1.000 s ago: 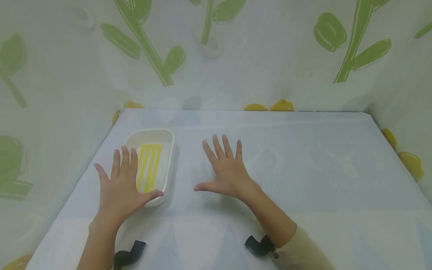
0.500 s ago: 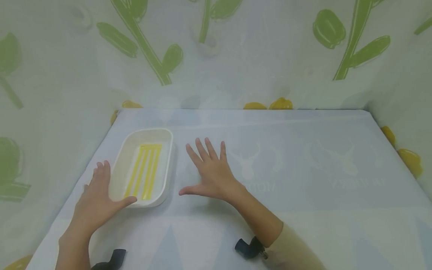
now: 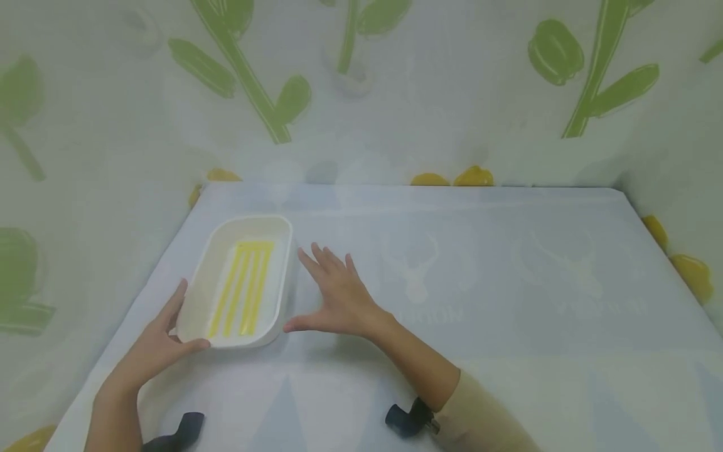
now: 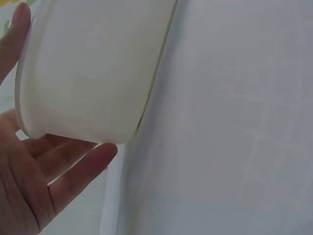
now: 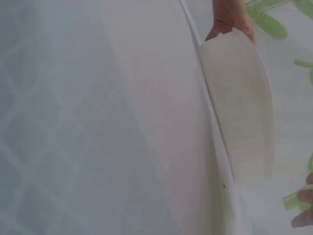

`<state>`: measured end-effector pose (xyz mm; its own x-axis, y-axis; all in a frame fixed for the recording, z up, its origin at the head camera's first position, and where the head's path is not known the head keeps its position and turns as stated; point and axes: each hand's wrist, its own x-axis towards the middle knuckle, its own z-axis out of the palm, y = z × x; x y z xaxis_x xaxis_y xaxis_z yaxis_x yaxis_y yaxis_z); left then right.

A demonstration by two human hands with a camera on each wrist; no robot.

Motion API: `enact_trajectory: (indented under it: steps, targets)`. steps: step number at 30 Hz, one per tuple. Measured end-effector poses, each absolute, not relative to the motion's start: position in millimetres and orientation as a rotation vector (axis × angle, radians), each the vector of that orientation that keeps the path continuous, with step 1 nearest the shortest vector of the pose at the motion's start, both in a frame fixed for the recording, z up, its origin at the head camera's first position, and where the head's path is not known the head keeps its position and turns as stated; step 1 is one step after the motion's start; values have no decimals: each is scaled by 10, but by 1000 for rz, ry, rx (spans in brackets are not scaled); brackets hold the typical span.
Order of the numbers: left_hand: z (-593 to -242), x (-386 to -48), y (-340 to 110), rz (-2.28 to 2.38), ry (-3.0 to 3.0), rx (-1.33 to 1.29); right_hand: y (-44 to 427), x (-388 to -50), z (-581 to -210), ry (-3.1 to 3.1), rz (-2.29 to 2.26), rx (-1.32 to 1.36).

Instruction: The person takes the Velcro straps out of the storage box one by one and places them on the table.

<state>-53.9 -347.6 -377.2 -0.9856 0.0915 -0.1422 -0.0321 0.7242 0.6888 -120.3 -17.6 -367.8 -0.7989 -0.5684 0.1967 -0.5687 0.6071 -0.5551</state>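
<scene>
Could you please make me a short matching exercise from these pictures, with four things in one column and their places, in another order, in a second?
Things:
1. White tray
2. Yellow stripes
3. Left grip
4. Right grip

Places:
A. Just to the right of the tray
B. At the tray's near left corner
C. On the left half of the tabletop
D. Inside, on the tray's floor

Right pairs: 1-C, 2-D, 3-B, 4-A
</scene>
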Motion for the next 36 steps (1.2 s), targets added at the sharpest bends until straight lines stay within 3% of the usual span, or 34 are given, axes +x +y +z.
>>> enact_trajectory:
  steps: [15,36]
  targets:
    - [-3948,-594,-3616,1290,2708,108,-449,-1240,-3943,-2872,1338,908]
    - [-3951,-670,-3358,1373,2636,88,-385,-1235,-3978,-2910,1607,860]
